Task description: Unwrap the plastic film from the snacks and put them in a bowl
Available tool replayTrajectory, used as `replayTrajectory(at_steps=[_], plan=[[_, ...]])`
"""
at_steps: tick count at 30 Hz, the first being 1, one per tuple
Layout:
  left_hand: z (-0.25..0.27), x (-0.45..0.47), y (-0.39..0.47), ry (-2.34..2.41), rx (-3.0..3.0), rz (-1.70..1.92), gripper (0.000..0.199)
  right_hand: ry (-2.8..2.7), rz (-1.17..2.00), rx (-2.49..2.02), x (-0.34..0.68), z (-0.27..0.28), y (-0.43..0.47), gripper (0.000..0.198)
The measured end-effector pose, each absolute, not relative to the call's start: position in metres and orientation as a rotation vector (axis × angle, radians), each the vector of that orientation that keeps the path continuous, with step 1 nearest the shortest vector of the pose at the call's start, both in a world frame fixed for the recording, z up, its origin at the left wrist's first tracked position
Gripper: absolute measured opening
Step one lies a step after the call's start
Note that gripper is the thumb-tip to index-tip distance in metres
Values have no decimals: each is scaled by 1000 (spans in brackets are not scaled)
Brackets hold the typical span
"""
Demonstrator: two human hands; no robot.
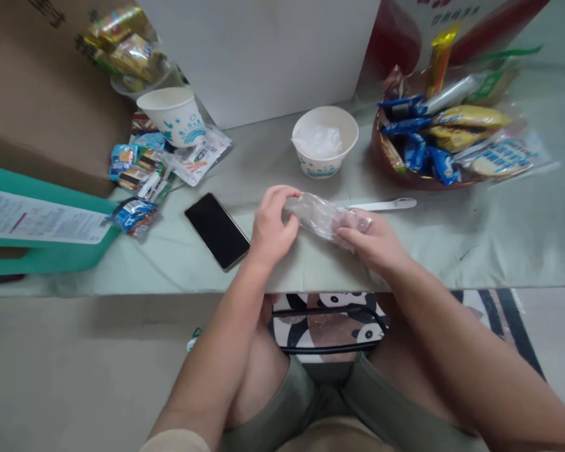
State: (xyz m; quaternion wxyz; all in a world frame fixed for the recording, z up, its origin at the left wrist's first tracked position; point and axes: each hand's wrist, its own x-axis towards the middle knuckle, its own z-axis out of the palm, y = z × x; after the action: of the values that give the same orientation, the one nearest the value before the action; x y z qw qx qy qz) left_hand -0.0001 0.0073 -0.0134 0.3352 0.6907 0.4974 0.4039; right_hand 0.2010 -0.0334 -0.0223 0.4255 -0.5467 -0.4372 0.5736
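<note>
Over the table's front part, my right hand (pixel 374 242) grips one end of a clear crinkled plastic wrapper (pixel 317 215), thumb on top. Something pinkish-brown shows through the film by the thumb; its kind is unclear. At the wrapper's other end is my left hand (pixel 274 223), its thumb and fingers curved but apart, fingertips at the film's edge. Behind the wrapper lies a white plastic utensil handle (pixel 390 204), partly hidden by it. A white paper bowl (pixel 324 166) with blue print stands farther back, with crumpled translucent plastic (pixel 317 139) inside.
A black-screened phone (pixel 217 231) lies left of my left hand. Farther left are a paper cup (pixel 174 116), small snack packets (pixel 139 166) and a green container (pixel 75 254). At right, a basket (pixel 381 147) overflows with wrapped snacks. A white box (pixel 273 56) stands behind.
</note>
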Motion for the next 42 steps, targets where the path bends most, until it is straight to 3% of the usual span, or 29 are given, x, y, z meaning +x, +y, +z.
replayTrajectory(at_steps=[3, 7, 10, 19, 23, 30, 34, 38, 42], plan=[[-13, 8, -2, 1345, 1878, 1155, 14, -1151, 1282, -1348, 197, -19, -35, 32], [-15, 17, -9, 967, 1577, 825, 42, -1186, 1439, -1111, 194, -22, -36, 19], [-16, 18, -6, 881, 1388, 760, 40, -1133, 1576, -1001, 192, -28, -37, 27], [-27, -2, 14, 1295, 1350, 1179, 14, -1148, 1138, -1395, 179, -29, -27, 19], [-34, -16, 20, 1444, 1351, 1483, 26, -1169, 1084, -1376, 185, -26, -23, 18], [10, -1, 43, 1609, 1985, 1619, 19, -1046, 1129, -1375, 203, -31, -13, 19], [53, 45, 92, 1670, 2202, 1169, 23, -1021, 1175, -1380, 206, -28, -8, 19], [72, 80, 143, 1521, 2378, 398, 16, -1017, 1272, -1378, 207, -23, -8, 20], [77, 91, 171, 1425, 2186, -242, 9, -1068, 1307, -1369, 206, -20, -9, 18]])
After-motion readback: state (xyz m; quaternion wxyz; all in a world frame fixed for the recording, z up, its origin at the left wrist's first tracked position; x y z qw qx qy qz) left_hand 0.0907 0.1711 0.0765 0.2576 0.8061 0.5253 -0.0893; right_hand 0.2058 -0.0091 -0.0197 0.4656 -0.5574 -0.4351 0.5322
